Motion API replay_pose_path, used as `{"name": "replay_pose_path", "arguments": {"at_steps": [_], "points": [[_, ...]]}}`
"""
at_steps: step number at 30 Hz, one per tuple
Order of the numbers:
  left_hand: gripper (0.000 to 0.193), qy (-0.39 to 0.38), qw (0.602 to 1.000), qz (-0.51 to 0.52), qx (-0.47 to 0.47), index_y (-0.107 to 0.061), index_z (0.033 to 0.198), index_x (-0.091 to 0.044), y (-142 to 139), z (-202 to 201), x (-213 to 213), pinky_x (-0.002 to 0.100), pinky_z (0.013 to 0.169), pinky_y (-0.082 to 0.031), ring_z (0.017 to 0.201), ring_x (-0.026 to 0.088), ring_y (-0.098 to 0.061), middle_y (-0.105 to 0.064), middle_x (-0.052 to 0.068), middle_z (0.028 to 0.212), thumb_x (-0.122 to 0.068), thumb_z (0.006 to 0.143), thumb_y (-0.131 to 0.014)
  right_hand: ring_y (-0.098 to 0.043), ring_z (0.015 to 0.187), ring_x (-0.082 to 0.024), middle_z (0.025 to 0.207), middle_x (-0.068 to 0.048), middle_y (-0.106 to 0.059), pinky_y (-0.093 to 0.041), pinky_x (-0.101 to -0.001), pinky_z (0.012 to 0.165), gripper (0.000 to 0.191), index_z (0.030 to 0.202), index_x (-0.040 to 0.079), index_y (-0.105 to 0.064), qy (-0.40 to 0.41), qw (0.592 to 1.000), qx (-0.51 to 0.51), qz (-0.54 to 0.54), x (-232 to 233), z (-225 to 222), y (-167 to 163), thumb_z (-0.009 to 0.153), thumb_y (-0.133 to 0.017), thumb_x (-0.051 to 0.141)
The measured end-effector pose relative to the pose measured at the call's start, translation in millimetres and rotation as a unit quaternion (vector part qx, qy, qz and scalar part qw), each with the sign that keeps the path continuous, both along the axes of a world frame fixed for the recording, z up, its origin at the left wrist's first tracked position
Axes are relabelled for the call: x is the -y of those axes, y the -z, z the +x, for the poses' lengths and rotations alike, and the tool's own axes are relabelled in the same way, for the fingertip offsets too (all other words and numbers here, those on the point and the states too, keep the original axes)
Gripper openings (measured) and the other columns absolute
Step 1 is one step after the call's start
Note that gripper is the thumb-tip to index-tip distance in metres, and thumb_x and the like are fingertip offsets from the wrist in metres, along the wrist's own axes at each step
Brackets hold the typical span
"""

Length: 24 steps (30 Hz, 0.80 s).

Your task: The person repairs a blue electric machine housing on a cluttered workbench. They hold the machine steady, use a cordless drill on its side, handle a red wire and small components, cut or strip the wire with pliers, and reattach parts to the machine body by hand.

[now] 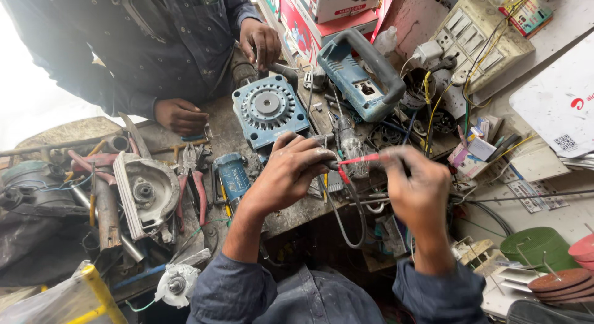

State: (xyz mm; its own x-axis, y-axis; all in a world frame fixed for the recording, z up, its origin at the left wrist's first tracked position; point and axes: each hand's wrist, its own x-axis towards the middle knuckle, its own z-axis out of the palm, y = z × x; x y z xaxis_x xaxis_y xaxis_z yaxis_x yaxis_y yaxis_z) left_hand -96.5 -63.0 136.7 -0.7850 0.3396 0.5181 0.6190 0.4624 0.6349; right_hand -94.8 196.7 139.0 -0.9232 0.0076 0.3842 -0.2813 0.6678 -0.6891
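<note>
Both hands, left hand (291, 169) and right hand (417, 188), are pinching a red wire (359, 159) stretching sideways between them above the cluttered tabletop (229, 135).

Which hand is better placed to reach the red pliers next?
Probably left. The left hand pinches the red wire nearest the pliers; the right hand holds the wire's far end, farther away.

Stacked red-and-white cardboard boxes (322, 14) stand at the far edge of the bench, a small colourful packet (527, 14) lies on top of the switchboard at the upper right, a white card with a red mark and a square code (557, 104) leans at the right edge, and a little pink-and-white carton (465, 160) sits among the wires below it.
</note>
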Motion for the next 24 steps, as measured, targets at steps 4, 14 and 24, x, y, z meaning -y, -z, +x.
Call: {"name": "replay_pose_path", "arguments": {"at_steps": [4,14,24], "points": [[0.02,0.01,1.0,-0.017,0.0,-0.074,0.11,-0.014,-1.4,-2.2,0.3,0.04,0.104,-0.034,0.101,0.025,-0.06,-0.064,0.004,0.097,-0.019,0.09,-0.073,-0.063,0.065,-0.006,0.075,0.002,-0.073,-0.051,-0.0251,0.057,0.017,0.096,0.006,-0.078,-0.184,0.922,0.303,-0.156,2.9,-48.1,60.4,0.092,-0.066,0.018],[0.019,0.017,1.0,-0.005,-0.008,-0.072,0.106,-0.011,3.3,-4.6,-1.7,0.04,0.102,-0.033,0.098,0.024,-0.06,-0.065,0.004,0.101,-0.015,0.088,-0.072,-0.052,0.064,-0.006,0.072,0.004,-0.062,-0.045,-0.0255,0.063,0.034,0.087,0.004,-0.072,-0.242,0.82,0.438,-0.277,-43.4,-21.9,120.9,0.099,-0.063,0.034],[0.021,0.029,0.999,-0.025,0.012,-0.074,0.11,-0.012,-13.6,-2.0,-7.4,0.039,0.101,-0.031,0.098,0.023,-0.059,-0.065,0.005,0.103,-0.013,0.09,-0.068,-0.065,0.086,-0.01,0.104,-0.006,-0.072,-0.053,-0.028,0.078,0.03,0.118,0.0,-0.069,-0.092,0.957,0.176,-0.21,-9.2,14.2,69.8,0.096,-0.056,0.016]]}}
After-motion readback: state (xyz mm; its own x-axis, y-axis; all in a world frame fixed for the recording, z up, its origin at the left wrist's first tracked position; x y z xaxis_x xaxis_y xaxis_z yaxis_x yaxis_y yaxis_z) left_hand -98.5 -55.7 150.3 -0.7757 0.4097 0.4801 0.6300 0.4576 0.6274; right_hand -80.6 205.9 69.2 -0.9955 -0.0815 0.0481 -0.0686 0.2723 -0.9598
